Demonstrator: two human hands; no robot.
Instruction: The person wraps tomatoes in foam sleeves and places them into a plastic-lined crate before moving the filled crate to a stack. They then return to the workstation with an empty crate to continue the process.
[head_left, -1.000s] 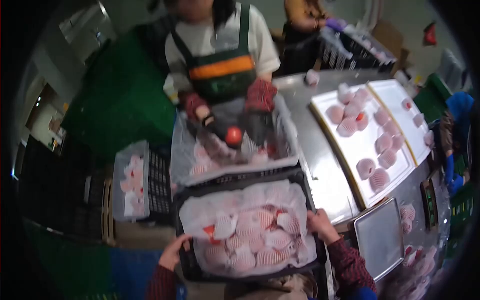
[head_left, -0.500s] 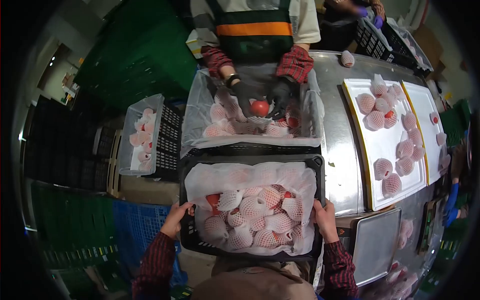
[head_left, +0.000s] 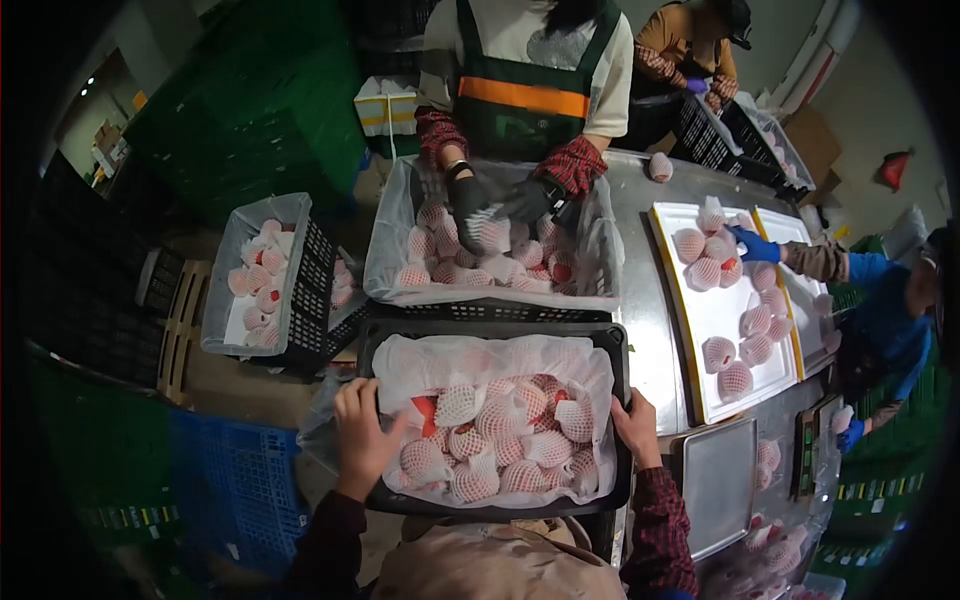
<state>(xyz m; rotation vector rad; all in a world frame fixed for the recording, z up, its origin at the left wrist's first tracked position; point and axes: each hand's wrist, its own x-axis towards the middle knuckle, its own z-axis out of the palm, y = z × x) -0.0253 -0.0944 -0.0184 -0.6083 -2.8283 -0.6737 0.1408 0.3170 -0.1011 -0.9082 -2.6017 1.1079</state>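
Observation:
A black crate (head_left: 620, 470), lined with white film, lies in front of me, full of red fruits in white foam nets (head_left: 500, 415). My left hand (head_left: 365, 435) is at its left rim, fingers apart, with the thumb over the film. At the right rim, my right hand (head_left: 637, 428) grips the crate's edge, its thumb on top. Just beyond stands a second lined crate (head_left: 385, 250) with more netted fruits, where a co-worker's black-gloved hands (head_left: 500, 210) handle a netted fruit.
White trays (head_left: 690, 340) of netted fruits lie on the metal table (head_left: 645, 300) at right, where a blue-gloved person reaches in. A lined crate (head_left: 215, 300) stands left; an empty metal tray (head_left: 718, 490) is near right. Another person works at the back right.
My left hand has opened from its hold on the left rim. The co-worker's bare red fruit is now a netted one. A blue-gloved person has come into view at right.

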